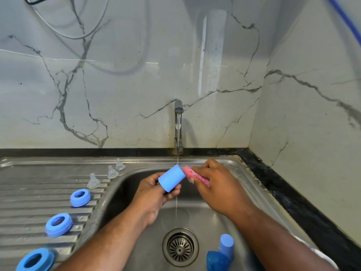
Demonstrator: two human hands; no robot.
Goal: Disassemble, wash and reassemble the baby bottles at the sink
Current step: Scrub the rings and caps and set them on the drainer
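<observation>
Single head-worn wide-angle view, facing forward and down, close above sink (213,218), toward marble wall (127,85)

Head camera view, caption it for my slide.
Left hand holds a blue cap under the running tap while the right hand holds a pink sponge against it.

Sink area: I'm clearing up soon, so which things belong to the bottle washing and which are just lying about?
In the job: blue cap in the left hand, pink sponge in the right hand, three blue rings, three clear teats, blue pieces in the basin, running tap.
Lying about: grey cables on the wall, blue cord at top right.
</observation>
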